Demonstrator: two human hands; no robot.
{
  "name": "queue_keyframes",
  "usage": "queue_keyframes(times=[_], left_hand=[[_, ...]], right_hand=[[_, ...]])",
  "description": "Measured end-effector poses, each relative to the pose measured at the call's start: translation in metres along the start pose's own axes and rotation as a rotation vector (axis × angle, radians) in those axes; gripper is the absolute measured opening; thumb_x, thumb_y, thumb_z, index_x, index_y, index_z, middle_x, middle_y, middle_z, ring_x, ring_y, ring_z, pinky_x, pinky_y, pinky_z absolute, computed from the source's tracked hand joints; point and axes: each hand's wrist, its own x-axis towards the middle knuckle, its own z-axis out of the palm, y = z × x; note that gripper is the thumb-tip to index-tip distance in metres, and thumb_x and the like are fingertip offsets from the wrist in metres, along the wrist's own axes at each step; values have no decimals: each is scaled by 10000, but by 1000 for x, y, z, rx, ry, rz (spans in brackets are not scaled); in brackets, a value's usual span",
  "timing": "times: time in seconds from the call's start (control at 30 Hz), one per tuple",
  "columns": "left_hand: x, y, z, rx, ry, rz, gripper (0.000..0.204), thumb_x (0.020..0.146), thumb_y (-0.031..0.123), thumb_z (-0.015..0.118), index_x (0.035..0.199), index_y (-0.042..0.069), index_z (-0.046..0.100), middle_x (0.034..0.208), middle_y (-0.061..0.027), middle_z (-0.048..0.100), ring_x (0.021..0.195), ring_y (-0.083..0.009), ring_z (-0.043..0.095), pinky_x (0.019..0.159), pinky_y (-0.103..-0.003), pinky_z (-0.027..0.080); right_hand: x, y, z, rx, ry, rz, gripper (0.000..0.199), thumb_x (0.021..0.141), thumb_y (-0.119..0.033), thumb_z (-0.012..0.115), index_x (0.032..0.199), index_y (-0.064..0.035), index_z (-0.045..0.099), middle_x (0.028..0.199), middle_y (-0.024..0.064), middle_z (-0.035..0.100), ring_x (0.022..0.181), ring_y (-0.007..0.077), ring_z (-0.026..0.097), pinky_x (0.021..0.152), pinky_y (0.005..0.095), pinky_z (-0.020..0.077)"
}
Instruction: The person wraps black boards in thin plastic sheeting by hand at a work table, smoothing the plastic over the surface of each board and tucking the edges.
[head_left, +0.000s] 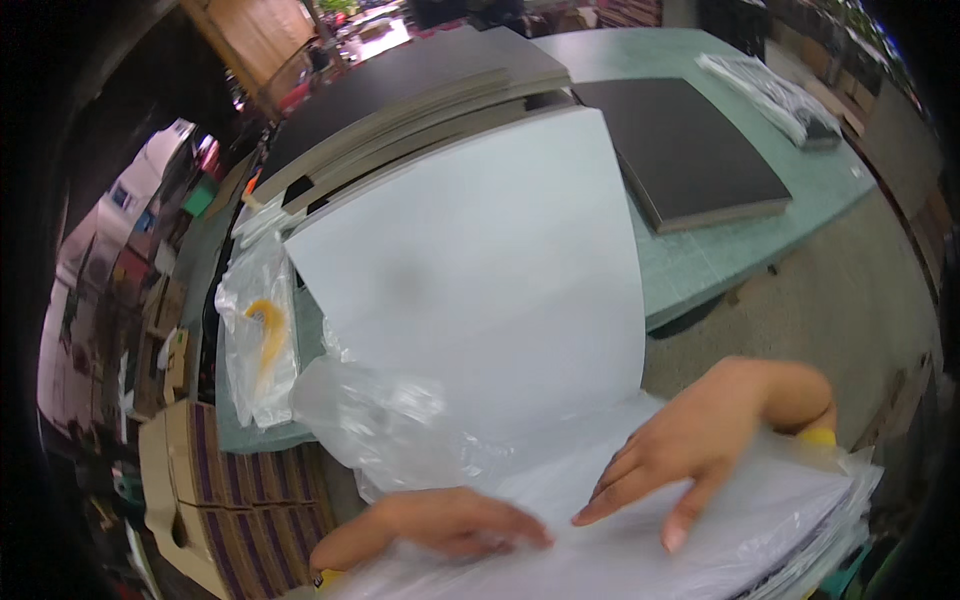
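Observation:
A large white sheet (480,260) slopes from the board stack down toward me. Its near part meets clear plastic film (390,420), crumpled at the left, that spreads over a white stack close to my body. My right hand (690,440) hovers over or rests on this film with fingers spread. Lower down, my left hand (455,520) lies almost flat on the film, its fingertips stretched to the right and slightly blurred. Neither hand visibly grips anything. Whether the sheet's near end is inside the plastic, I cannot tell.
Dark boards (400,95) are stacked on a green table (690,265), with another dark stack (690,150) at right. A plastic-wrapped bundle (770,95) lies at the far right. Plastic bags (250,370) with a yellow piece hang at the left edge, above cardboard boxes (235,500).

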Motion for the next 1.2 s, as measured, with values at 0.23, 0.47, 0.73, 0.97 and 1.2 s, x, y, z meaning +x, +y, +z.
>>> queue_keyframes(times=[0.23,0.47,0.73,0.97,1.2], left_hand=[[26,-248,63,141,622,-379,292,786,70,476,1068,44,545,1027,-149,557,880,-272,556,793,-329,433],[65,-78,-62,297,1131,-132,183,808,64,471,959,17,562,766,-77,587,686,-131,544,604,-257,447],[-52,-17,-116,-65,1775,178,226,878,266,448,878,57,535,683,-35,532,502,-51,456,380,-157,322],[14,-48,-67,124,1141,-136,318,795,301,593,999,60,562,812,-39,593,630,-85,470,542,-236,401],[-7,-67,-96,247,1485,-241,135,805,132,571,850,9,605,738,1,579,652,-63,504,608,-205,416]], right_hand=[[-28,245,118,61,146,931,747,816,-604,329,1333,-73,236,1403,140,134,1290,284,127,1042,360,117],[55,163,-6,132,362,627,604,806,-553,438,1111,-38,518,1137,149,498,1069,271,445,903,368,344],[24,124,-40,375,734,461,505,755,-370,623,1122,-43,505,1103,62,508,1076,188,435,895,303,342],[48,100,-37,778,939,-95,820,644,-353,721,1270,-36,295,1234,88,388,1100,221,427,921,333,333],[36,95,-16,274,721,493,591,717,-127,670,1213,3,378,1078,68,466,842,141,517,695,280,440]])
